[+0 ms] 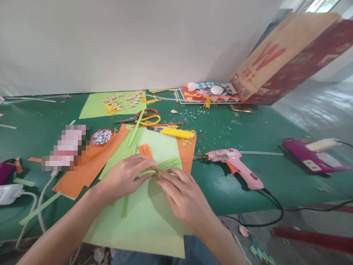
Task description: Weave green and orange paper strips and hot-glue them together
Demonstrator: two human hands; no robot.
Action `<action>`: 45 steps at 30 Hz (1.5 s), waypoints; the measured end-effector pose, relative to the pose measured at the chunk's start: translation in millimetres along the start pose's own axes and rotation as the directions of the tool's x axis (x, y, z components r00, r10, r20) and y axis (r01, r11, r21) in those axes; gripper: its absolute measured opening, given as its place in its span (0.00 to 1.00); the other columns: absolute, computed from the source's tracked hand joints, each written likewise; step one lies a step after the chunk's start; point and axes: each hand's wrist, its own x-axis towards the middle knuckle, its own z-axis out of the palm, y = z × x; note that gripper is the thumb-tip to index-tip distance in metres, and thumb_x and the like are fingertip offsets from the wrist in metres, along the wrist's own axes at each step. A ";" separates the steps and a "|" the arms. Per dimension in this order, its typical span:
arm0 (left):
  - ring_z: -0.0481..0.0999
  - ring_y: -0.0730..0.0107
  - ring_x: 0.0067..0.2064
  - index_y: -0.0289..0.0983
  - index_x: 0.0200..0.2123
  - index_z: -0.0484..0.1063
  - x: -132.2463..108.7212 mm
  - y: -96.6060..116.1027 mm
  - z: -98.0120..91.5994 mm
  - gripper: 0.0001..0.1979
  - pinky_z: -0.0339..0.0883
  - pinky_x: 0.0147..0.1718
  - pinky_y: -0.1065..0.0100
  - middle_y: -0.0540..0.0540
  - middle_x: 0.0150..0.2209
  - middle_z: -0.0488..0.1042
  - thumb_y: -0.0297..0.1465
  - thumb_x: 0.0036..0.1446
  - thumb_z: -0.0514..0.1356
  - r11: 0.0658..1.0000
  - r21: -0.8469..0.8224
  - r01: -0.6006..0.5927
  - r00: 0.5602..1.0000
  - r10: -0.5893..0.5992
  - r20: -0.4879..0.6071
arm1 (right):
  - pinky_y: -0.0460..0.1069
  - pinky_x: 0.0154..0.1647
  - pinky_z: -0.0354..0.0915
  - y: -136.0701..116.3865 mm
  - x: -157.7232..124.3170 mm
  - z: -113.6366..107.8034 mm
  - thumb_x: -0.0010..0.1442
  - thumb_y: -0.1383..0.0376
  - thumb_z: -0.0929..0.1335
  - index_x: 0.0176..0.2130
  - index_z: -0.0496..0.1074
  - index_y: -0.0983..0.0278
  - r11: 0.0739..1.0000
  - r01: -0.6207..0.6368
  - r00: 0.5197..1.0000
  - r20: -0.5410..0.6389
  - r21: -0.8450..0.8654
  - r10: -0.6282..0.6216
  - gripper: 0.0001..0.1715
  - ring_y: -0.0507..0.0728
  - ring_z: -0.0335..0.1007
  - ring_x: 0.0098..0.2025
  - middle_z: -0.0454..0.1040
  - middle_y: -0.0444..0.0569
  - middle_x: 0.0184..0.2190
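Observation:
Over a light green paper sheet (151,224), both hands meet at a small bundle of crossed paper strips. Orange strips (145,150) stick up from the bundle, and green strips (170,163) reach out to the right. My left hand (129,175) is closed, pinching the strips between thumb and fingers. From the right, my right hand (180,186) presses its fingertips against the same crossing point. The crossing itself is partly hidden by the fingers. Just beyond lie a yellow-handled utility knife (178,133) and scissors (150,117) with red and yellow handles.
A pink glue gun (239,165) with its cord lies right, near a purple box (317,156). Left are orange paper (82,173), a dish of googly eyes (101,137) and a blurred-out phone (67,147). A paper bag (264,62) stands at the back right.

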 end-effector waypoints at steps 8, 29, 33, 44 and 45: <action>0.78 0.66 0.40 0.35 0.39 0.70 3.5 -0.2 -0.1 0.08 0.73 0.36 0.67 0.43 0.38 0.79 0.23 0.63 0.51 0.996 0.019 -0.084 0.995 0.084 -0.045 | 0.53 0.42 0.66 1.1 -2.9 1.0 0.63 0.73 0.61 0.45 0.73 0.65 1.000 -0.019 1.000 0.006 -0.010 0.019 0.15 0.58 0.67 0.47 0.77 0.47 0.49; 0.78 0.65 0.43 0.37 0.38 0.66 -2.4 0.1 -1.4 0.08 0.73 0.40 0.64 0.44 0.41 0.79 0.23 0.57 0.52 0.994 -0.090 0.057 0.998 -0.055 0.035 | 0.61 0.38 0.63 50.2 -47.0 -50.7 0.64 0.55 0.61 0.47 0.70 0.67 0.696 -0.607 0.787 -0.411 -0.383 0.460 0.21 0.68 0.67 0.41 0.74 0.62 0.38; 0.78 0.65 0.43 0.38 0.37 0.65 -3.3 -0.3 -1.0 0.07 0.73 0.41 0.63 0.44 0.42 0.78 0.22 0.56 0.52 0.994 -0.095 0.058 0.998 -0.056 0.027 | 0.59 0.31 0.59 66.1 -55.6 -49.5 0.63 0.46 0.56 0.43 0.72 0.69 0.608 -0.636 0.771 -0.365 -0.475 0.521 0.32 0.68 0.63 0.36 0.70 0.63 0.34; 0.78 0.65 0.42 0.38 0.35 0.63 -2.8 -0.1 -1.8 0.07 0.73 0.40 0.63 0.43 0.42 0.78 0.22 0.54 0.52 0.988 -0.135 0.077 0.997 -0.073 0.032 | 0.53 0.26 0.59 76.9 -43.8 -48.2 0.60 0.43 0.58 0.35 0.67 0.63 0.666 -0.666 0.742 -0.392 -0.335 0.544 0.27 0.60 0.62 0.29 0.67 0.53 0.29; 0.78 0.65 0.41 0.38 0.35 0.63 -2.8 -0.2 -1.5 0.07 0.73 0.40 0.63 0.43 0.42 0.78 0.22 0.54 0.52 0.988 -0.135 0.077 0.997 -0.073 0.033 | 0.53 0.27 0.60 71.9 -39.7 -48.8 0.61 0.46 0.59 0.37 0.68 0.63 0.697 -0.646 0.758 -0.372 -0.312 0.536 0.24 0.60 0.63 0.29 0.68 0.53 0.31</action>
